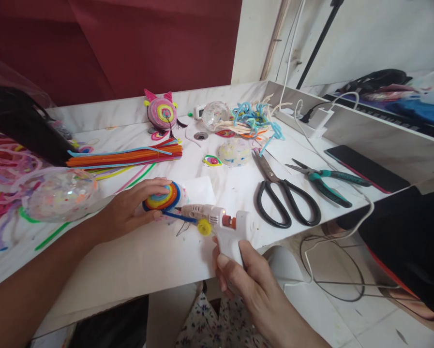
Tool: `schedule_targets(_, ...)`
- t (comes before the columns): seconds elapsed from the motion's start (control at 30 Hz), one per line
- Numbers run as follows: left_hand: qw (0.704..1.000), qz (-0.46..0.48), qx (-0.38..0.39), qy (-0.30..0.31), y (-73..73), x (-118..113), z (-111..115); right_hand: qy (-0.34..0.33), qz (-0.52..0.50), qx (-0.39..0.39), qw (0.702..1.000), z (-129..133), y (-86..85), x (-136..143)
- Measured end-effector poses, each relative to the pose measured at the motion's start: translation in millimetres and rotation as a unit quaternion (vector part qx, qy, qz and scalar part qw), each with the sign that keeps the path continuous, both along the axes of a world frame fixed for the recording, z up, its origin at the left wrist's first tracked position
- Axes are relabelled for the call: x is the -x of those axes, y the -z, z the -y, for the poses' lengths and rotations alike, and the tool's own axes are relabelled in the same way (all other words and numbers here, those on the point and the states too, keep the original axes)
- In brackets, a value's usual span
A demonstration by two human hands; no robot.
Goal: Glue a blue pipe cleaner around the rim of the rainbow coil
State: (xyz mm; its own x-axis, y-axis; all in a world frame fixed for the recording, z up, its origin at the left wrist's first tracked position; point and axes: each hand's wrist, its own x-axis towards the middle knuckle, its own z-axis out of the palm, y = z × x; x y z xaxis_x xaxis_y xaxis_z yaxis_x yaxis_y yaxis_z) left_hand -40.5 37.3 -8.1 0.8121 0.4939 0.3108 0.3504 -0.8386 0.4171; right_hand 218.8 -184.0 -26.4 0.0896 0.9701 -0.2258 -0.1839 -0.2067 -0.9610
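Observation:
My left hand [140, 200] is closed around a ball [162, 197] wound with a rainbow spiral of pipe cleaner in blue, orange and yellow. From the spiral's lower edge a loose dark blue pipe cleaner [180, 217] sticks out to the right. My right hand [242, 270] grips a white hot glue gun [231, 232] by its handle. The gun's nozzle points left and is close to the spiral; whether they touch I cannot tell. A small yellow coil [204, 226] shows just under the gun's barrel. My left fingers partly hide the ball.
Scissors [275, 179] and green-handled pliers [321, 179] lie to the right, near a phone [365, 166]. Behind are clear domes [234, 152], a pink decorated ball [162, 113] and tangled pipe cleaners [253, 118]. An orange pipe cleaner bundle [129, 157] lies left. A white cable [362, 220] hangs over the edge.

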Motion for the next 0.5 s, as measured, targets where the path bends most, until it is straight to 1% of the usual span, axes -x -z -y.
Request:
schedule_targets(0.1,1.0,-0.006,-0.002,-0.005,-0.5,0.1,0.0,-0.003,0.011,0.019,1.0,3.2,-10.6,-2.0)
schedule_targets(0.17,1.0,-0.008,-0.006,-0.003,-0.6,0.2,-0.3,0.0,0.034,0.013,0.999,3.8,-14.1,-3.1)
schedule_targets(0.27,1.0,0.002,-0.019,0.017,0.7,0.6,-2.2,0.008,0.068,-0.002,0.998,3.2,-12.6,-3.2)
schedule_targets(0.4,0.999,0.016,-0.034,0.037,5.3,2.0,-8.3,0.015,0.078,0.002,0.997,3.7,-7.2,0.5)
schedule_targets(0.5,0.996,0.032,-0.062,0.057,8.4,3.0,-13.5,0.031,0.092,0.004,0.995,5.9,-4.7,5.0)
